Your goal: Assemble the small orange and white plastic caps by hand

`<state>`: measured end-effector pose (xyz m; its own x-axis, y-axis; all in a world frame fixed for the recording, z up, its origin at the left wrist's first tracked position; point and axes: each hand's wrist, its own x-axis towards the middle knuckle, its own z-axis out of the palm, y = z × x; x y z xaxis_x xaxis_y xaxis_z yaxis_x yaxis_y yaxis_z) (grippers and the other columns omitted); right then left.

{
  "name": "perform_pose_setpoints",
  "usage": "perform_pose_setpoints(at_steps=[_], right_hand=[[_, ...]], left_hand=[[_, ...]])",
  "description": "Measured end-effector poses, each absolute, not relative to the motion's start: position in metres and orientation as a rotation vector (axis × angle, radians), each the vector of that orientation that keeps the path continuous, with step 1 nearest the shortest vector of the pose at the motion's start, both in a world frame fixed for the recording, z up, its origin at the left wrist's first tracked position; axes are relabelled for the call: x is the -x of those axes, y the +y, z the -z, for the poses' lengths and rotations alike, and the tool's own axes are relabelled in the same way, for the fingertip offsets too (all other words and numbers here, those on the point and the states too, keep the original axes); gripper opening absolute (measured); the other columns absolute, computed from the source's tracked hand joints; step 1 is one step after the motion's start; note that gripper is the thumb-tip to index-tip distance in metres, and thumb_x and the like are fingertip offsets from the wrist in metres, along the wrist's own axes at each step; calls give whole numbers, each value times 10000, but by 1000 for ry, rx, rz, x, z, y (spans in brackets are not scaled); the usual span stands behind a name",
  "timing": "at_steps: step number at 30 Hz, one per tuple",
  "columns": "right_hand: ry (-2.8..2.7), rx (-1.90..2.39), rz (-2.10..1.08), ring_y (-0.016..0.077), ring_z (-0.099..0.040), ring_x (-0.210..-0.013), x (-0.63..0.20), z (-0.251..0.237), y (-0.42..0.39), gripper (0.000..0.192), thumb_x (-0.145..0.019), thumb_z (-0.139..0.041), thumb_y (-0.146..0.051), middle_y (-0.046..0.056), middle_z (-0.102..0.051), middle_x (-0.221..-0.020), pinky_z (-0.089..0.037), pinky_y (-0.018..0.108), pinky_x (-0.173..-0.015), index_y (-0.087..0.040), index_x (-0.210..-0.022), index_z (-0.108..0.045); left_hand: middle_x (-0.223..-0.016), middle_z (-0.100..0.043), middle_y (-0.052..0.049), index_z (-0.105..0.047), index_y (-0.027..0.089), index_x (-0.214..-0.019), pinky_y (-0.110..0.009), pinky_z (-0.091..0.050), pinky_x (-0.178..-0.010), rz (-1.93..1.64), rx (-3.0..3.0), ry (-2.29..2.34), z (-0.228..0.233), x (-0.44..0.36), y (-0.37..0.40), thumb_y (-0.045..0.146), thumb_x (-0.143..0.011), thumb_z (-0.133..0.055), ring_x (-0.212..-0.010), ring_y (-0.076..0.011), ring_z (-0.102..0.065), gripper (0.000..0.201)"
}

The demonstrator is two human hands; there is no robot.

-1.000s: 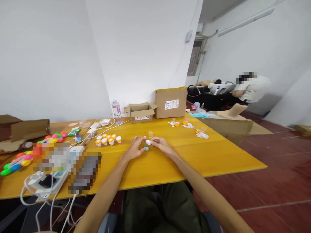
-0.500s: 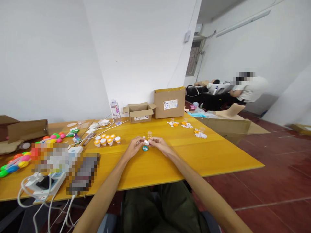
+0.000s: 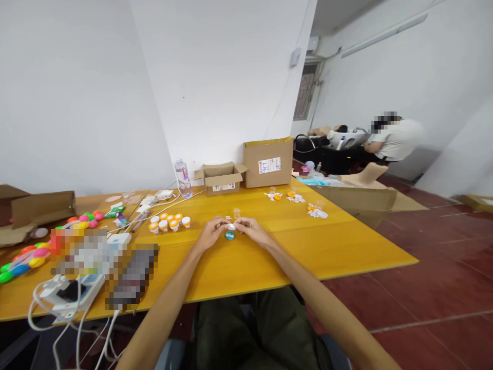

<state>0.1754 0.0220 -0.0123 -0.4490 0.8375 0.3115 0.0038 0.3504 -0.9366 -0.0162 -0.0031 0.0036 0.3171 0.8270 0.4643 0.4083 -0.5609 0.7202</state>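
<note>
Both hands meet over the middle of the yellow bench (image 3: 346, 246). The left hand (image 3: 210, 235) and the right hand (image 3: 252, 231) pinch a small white cap (image 3: 231, 226) between their fingertips, the fingers of both curled in and pressed on it from either side. It is held just above the bench surface, and right below it, at its six o'clock, a small teal disc (image 3: 230, 235) lies flat on the wood.

A part this small likely handles best with a light, even pinch from both sides, kept low over the bench so that a slip costs little, and with the teal disc left clear of the knuckles so that it is not knocked away.

The white cap looks round, plain and glossy; it is too small to tell more of its shape, or whether anything is fitted into it.

At ten o'clock from the hands stands a cluster of orange and white cups (image 3: 169, 222). At twelve o'clock, near the wall, sits an open cardboard box (image 3: 220, 179), and a water bottle (image 3: 182, 178) stands just to its left.
</note>
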Motion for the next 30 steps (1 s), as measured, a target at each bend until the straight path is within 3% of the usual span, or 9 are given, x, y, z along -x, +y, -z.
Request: perform_pose_setpoints(at_steps=[13,30], right_hand=[[-1762,723,-1239,187,-583,-764,-174,14,24,363,-714,-684,-556,5,-641,-729,-445,322,-778,-194,-729,-658],[-1716,752,-1329,205,-648,-823,-173,15,21,382,-622,-780,-534,20,-692,-800,-475,358,-844,-199,-770,-672]], left_hand=[[-814,-705,-23,-710,192,-838,-281,-474,-730,-1102,-2020,1093,-7,15,-6,440,-854,-581,-752,-167,-601,280],[-793,-721,-26,-720,188,-808,-287,-494,-744,-1046,-2001,1119,-2,20,-4,417,-790,-654,-758,-170,-630,239]])
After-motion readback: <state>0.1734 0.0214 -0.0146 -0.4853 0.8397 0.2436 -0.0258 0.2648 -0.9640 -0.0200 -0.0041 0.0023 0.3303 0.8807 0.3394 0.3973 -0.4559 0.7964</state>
